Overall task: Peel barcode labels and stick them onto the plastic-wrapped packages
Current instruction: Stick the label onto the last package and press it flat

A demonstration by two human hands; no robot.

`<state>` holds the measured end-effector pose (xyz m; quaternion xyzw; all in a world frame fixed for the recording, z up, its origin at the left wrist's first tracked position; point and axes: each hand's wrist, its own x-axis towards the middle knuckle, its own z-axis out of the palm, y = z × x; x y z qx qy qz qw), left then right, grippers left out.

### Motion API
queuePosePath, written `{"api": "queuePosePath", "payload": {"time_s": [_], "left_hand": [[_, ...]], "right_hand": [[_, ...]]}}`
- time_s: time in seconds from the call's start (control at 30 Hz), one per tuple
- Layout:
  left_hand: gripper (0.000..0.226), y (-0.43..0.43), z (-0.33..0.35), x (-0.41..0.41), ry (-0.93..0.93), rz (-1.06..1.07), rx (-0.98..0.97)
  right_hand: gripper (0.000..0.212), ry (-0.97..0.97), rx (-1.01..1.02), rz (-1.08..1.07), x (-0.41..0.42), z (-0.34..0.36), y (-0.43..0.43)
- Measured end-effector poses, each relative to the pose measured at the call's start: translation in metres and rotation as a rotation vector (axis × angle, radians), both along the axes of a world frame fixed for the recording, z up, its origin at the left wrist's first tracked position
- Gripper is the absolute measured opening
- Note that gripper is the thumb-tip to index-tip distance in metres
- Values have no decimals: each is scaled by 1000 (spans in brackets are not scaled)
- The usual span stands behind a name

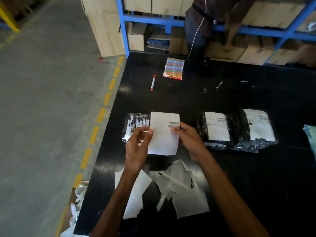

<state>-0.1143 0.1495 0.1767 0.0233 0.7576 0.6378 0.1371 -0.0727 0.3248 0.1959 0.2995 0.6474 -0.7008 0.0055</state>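
Paper label (163, 134) looked light and floppy; left hand (137, 146) and right hand (189, 140) pinched its side edges; edges seemed the safest hold.

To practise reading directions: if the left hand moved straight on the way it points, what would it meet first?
Probably the unlabelled plastic-wrapped package, just beyond the left hand and the barcode label it pinches; depth is unclear.

Barcode label (164, 132) with two barcodes, print too blurred to read
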Motion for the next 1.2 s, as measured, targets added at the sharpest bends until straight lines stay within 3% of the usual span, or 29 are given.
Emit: {"api": "queuePosePath", "payload": {"time_s": [0.17, 0.43, 0.67, 0.87, 1.2], "left_hand": [[7, -10, -24, -28, 8, 120, -72], [16, -25, -58, -86, 80, 151, -305], [16, -22, -108, -147, -46, 172, -452], [5, -20, -146, -171, -115, 213, -518], [12, -10, -164, -182, -121, 179, -706]], "right_hand": [[20, -38, -12, 51, -26, -21, -16], [10, -158, 90, 33, -88, -72, -31], [18, -210, 345, 8, -150, -133, -37], [20, -254, 397, -28, -177, -174, -38], [22, -305, 476, -53, -188, -199, -41]]}}
